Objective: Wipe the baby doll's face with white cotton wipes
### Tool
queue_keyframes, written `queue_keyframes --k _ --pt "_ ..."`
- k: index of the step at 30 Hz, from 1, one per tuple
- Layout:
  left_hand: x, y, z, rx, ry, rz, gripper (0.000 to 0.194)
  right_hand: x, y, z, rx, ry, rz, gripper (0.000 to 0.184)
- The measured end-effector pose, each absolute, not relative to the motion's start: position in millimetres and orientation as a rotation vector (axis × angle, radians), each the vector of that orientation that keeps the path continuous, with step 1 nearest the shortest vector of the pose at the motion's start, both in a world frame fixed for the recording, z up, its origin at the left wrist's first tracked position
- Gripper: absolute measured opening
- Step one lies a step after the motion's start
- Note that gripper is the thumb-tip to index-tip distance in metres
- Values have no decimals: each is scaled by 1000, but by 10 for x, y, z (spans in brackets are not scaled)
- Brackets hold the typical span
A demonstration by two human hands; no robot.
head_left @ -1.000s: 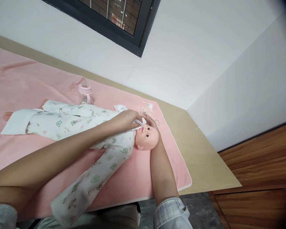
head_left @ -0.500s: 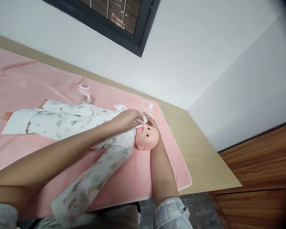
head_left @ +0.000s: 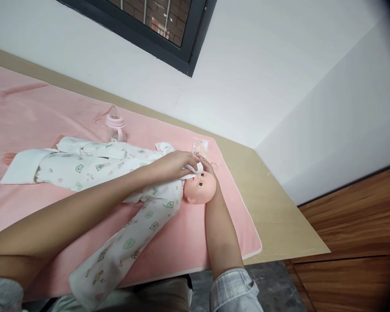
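A baby doll (head_left: 199,190) lies on its back in white patterned pajamas (head_left: 110,167), its head toward the right. My left hand (head_left: 178,164) pinches a small white cloth or tissue (head_left: 191,172) and presses it on the doll's mouth, covering most of the lips. Behind the far side of the doll's head, my right hand (head_left: 206,165) cradles it; part of that hand is hidden by the head. One long pajama sleeve (head_left: 126,245) stretches toward me over the near edge.
Beyond the doll's legs stands a pink-topped baby bottle (head_left: 115,126). A clear plastic item (head_left: 200,148) sits past the hands. Everything rests on a pink blanket (head_left: 178,242) over a wooden table (head_left: 279,229), with a wall and a dark-framed window (head_left: 182,58) behind.
My left hand has brought the white cloth over the doll's mouth, where the pink lips showed before. My right hand stays at the head.
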State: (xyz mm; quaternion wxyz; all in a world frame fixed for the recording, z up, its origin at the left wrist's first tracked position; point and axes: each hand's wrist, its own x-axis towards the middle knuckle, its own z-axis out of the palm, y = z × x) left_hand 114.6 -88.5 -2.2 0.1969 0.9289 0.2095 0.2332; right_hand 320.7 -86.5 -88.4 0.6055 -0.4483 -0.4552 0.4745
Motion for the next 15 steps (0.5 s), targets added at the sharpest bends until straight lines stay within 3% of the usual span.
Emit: queue_keyframes --k 6,15 --pt "1162 -903 -38 2597 599 647 22 3224 -939 -853 -1062 -1163 1065 53" --pt "1158 -861 -108 2572 598 721 20 3262 -735 -947 -1078 -1063 1103 50"
